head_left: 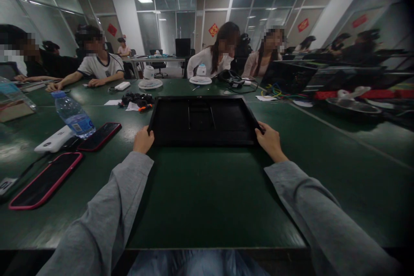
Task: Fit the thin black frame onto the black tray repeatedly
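Observation:
A wide black rectangular panel (171, 118) with a raised rim lies in front of me on the green table (213, 198). There is a small pale mark on its far rim, and a thin upright outline like a bracket or a reflection shows in its middle; I cannot tell which. My left hand (143, 140) is closed around its left edge near the front corner, thumb on the rim. At the opposite side my right hand (270, 139) grips the right edge the same way. Both grey sleeves reach in from the near edge.
Left of the panel are a water bottle (73, 114), a white power bank (53, 139) and two red-edged phones (47, 181). Beyond it lie dark cables (136, 100), small white fans (200, 78) and a headset (231, 78). A black pan (352, 108) stands right. Several people sit around.

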Motion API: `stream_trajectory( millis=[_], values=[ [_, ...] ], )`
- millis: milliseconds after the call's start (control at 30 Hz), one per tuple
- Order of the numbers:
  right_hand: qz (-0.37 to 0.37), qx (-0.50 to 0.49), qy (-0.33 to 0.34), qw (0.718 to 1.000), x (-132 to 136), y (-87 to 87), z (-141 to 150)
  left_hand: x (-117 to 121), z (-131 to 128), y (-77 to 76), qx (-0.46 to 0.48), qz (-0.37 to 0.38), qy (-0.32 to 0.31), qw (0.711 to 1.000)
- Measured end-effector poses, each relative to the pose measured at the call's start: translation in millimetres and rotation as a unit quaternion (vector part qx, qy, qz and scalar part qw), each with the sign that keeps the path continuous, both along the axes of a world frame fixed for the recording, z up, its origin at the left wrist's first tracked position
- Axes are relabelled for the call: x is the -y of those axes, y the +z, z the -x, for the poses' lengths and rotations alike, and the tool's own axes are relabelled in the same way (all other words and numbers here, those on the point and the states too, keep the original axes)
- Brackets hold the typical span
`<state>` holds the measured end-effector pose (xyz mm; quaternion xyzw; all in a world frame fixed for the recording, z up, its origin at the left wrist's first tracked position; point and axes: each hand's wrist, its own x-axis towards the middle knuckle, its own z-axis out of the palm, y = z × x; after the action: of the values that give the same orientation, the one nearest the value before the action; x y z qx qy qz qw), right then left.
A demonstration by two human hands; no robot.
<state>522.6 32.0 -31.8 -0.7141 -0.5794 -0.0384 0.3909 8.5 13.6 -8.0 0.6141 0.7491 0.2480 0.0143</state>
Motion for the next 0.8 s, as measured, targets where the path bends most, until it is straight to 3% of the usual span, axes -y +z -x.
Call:
stream_trajectory(
  millis=[300,800],
  values=[
    [-0.026,-0.024,0.045,0.998,-7,-10.0,-6,0,-2,-1.4,0.057,-0.014,0.0,0.998],
    [-0.016,-0.028,0.067,0.997,-3,-2.2,3,-5,12,0.0,0.138,-0.016,0.031,0.99]
  ],
)
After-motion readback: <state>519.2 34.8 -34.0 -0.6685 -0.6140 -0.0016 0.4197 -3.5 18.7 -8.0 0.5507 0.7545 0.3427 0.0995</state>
